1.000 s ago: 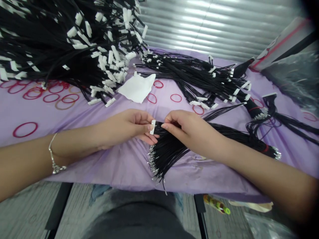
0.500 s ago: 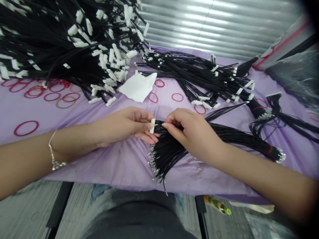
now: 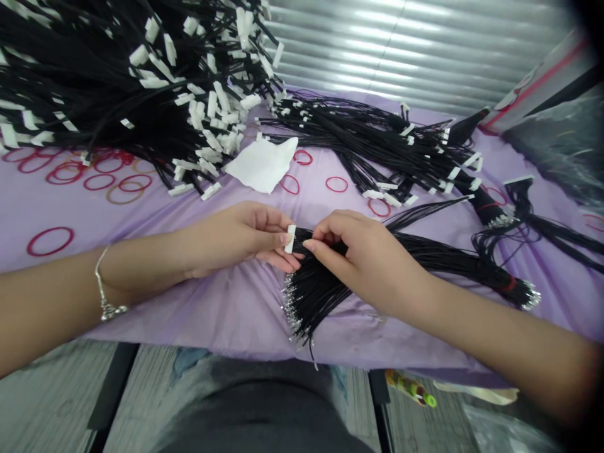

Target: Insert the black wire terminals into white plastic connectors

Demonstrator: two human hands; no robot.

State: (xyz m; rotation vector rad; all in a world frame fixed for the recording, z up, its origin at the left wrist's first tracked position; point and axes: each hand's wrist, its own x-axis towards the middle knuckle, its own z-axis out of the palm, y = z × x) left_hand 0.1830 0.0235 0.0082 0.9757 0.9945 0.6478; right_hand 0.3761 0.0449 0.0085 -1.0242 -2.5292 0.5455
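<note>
My left hand (image 3: 240, 238) pinches a small white connector (image 3: 290, 239) between thumb and fingers, just above the purple cloth (image 3: 221, 308). My right hand (image 3: 363, 258) is closed on thin black wires at the connector's right side, thumb and forefinger pressed together close to it. Under my right hand lies a loose bundle of black wires (image 3: 316, 289) with bare metal terminals fanned out toward the table's front edge. The bundle runs right to a red band (image 3: 509, 283).
A big heap of black wires with white connectors (image 3: 117, 82) fills the far left. A second pile (image 3: 377, 141) lies at the back centre. A white paper scrap (image 3: 262, 163) and several red rubber bands (image 3: 50, 240) dot the cloth. A corrugated metal shutter (image 3: 401, 44) stands behind.
Both hands stay almost in place. My right hand's fingers have shifted slightly left and down along the wires toward the connector.
</note>
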